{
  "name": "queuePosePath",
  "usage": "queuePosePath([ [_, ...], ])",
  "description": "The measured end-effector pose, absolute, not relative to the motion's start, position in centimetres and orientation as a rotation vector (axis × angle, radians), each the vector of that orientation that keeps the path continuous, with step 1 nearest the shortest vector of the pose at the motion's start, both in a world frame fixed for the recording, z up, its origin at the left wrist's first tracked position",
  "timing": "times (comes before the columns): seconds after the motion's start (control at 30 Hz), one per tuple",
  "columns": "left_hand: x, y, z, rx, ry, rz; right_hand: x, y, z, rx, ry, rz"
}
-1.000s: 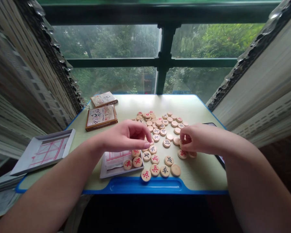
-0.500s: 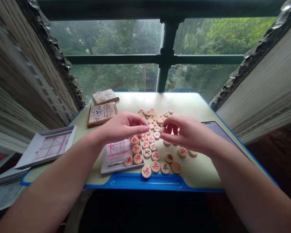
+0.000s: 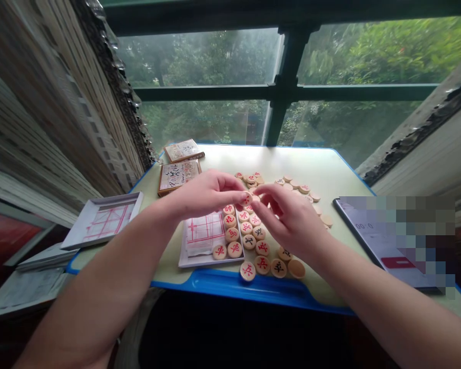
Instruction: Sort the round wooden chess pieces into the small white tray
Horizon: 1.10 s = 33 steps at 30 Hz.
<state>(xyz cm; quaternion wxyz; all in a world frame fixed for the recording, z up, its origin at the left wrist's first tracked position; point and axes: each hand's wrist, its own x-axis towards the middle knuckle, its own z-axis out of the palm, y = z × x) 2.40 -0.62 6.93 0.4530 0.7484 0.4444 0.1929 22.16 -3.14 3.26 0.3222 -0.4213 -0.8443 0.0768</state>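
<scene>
My left hand (image 3: 219,193) pinches a round wooden Chinese chess piece (image 3: 246,199) with a red character between thumb and fingers. My right hand (image 3: 282,207) meets it from the other side, its thumb and curled fingertips closed at the piece's edge. Below the hands is a shallow white box (image 3: 182,256) with a folded red-lined paper board (image 3: 205,233) inside. A column of red-marked pieces (image 3: 232,235) lines the box's right side. More loose pieces (image 3: 262,248), red and black, lie beside it; some are hidden under my right hand.
Two printed game boxes (image 3: 179,174) lie at the back left. A white box lid (image 3: 132,212) with red-lined paper rests at the left edge. On the right is a tablet-like device (image 3: 369,241), partly blurred out. Further pieces (image 3: 303,189) spread toward the back of the blue-edged table (image 3: 226,154).
My hands have come together, the right moving in toward the left, and a piece now shows between them. The view has turned slightly right, bringing more of the device into sight.
</scene>
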Motion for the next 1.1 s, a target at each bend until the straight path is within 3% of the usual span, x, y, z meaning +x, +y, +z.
queuePosePath([
  [0.17,-0.7,0.4,8.1,1.919,1.159,0.017,22.4,-2.5,3.4,-1.435,-2.549,0.228],
  [0.37,-0.9,1.1,6.5,1.991,1.051,-0.476,22.7,-1.7,3.1,-1.544,-2.544,0.276],
  [0.83,0.3,0.9,5.9,2.03,1.097,-0.486,21.9,-1.4,2.9,-1.57,-2.594,0.223],
  [1.1,0.3,0.9,6.1,2.111,1.175,-0.352,21.9,-2.1,3.3,-1.236,-2.379,0.235],
])
